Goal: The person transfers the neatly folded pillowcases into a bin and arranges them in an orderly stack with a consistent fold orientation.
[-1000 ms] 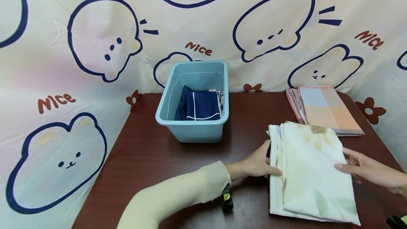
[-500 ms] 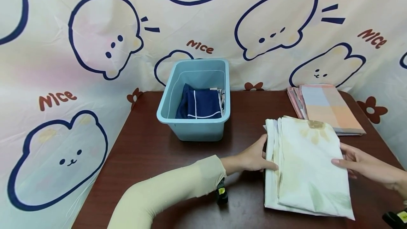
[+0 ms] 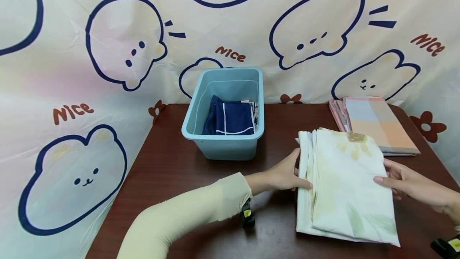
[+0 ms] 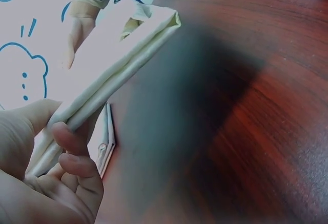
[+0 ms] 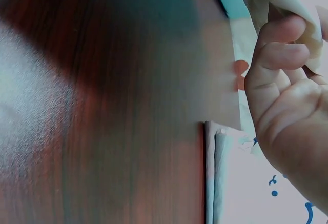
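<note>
Curled fingers (image 4: 79, 166) of the left hand (image 3: 285, 173) and right hand (image 3: 413, 182) pinch a folded white cloth (image 3: 350, 189), long axis running near to far, printed flower (image 3: 355, 141) farthest.

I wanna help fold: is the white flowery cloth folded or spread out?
Folded. The white, flower-printed rectangular cloth, held between the left hand and right hand, shows several stacked layers along its left edge.
</note>
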`<action>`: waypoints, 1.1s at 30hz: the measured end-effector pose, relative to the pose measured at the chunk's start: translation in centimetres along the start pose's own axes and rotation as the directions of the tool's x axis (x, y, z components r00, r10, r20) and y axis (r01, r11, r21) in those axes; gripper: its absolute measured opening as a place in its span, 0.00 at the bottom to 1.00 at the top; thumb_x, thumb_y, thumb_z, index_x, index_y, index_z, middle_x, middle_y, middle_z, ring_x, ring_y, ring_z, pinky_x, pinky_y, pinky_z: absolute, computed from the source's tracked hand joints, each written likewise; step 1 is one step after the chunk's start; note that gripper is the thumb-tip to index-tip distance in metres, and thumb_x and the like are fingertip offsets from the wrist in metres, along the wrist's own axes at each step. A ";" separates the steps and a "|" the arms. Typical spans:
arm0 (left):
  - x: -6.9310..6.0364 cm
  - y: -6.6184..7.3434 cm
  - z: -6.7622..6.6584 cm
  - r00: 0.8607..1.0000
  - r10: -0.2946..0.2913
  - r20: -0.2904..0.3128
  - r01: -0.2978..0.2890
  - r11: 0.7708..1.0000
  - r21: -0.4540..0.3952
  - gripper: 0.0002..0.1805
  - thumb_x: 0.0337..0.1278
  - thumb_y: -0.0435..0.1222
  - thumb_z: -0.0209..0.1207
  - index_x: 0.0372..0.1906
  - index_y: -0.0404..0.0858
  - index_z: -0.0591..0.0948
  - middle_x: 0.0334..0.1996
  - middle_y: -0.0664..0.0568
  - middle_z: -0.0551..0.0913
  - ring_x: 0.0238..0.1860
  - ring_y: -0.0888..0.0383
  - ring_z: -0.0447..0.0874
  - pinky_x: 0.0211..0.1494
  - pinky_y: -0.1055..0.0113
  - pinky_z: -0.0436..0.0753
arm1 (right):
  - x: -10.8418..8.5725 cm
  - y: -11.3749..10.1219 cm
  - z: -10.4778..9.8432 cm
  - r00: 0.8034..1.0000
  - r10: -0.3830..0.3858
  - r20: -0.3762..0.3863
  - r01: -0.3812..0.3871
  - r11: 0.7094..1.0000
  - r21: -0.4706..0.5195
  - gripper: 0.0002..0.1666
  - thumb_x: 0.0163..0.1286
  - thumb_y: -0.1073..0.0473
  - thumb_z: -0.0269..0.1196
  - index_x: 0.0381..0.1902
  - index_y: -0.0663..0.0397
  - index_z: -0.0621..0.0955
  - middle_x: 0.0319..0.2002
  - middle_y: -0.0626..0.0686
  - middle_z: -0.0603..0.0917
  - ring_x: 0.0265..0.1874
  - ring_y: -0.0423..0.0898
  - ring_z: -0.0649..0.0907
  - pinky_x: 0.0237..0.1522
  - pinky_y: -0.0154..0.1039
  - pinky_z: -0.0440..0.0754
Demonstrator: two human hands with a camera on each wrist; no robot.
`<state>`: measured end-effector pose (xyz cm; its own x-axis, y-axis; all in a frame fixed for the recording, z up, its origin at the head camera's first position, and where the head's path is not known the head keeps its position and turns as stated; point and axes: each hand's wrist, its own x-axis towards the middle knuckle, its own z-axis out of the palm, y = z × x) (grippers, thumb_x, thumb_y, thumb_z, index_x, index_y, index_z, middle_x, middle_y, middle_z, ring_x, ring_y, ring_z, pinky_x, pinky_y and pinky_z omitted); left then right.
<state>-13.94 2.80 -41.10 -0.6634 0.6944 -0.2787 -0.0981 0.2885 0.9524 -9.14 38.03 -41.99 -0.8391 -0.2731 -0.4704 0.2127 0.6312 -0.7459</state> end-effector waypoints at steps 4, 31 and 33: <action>-0.2 0.4 -0.4 1.000 -0.012 0.000 0.012 1.000 0.005 0.51 0.56 0.29 0.69 0.78 0.52 0.51 0.31 0.53 0.83 0.15 0.58 0.73 0.21 0.68 0.73 | 0.0 -0.3 0.1 1.000 -0.005 -0.025 0.004 1.000 -0.009 0.45 0.83 0.49 0.49 0.77 0.70 0.42 0.20 0.45 0.70 0.18 0.47 0.73 0.23 0.44 0.72; -1.1 2.7 -3.4 1.000 -0.015 0.001 0.015 0.998 0.061 0.53 0.58 0.31 0.69 0.80 0.53 0.47 0.29 0.50 0.85 0.16 0.56 0.72 0.23 0.69 0.73 | 0.7 -3.7 -0.1 0.991 -0.074 -0.107 0.069 0.997 -0.044 0.33 0.82 0.50 0.51 0.69 0.68 0.54 0.23 0.49 0.68 0.21 0.52 0.73 0.27 0.43 0.73; -1.2 2.9 -3.6 1.000 -0.017 -0.005 0.017 0.998 0.064 0.54 0.58 0.31 0.69 0.80 0.53 0.46 0.28 0.49 0.85 0.16 0.57 0.72 0.23 0.69 0.73 | 0.7 -4.0 -0.3 0.991 -0.078 -0.108 0.073 0.996 -0.048 0.36 0.82 0.50 0.51 0.71 0.69 0.51 0.22 0.49 0.67 0.21 0.51 0.73 0.27 0.42 0.73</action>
<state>-16.13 0.42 -37.58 -0.6655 0.6862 -0.2938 -0.0619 0.3415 0.9378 -10.75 35.50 -39.17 -0.9022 -0.2415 -0.3573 0.1266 0.6437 -0.7548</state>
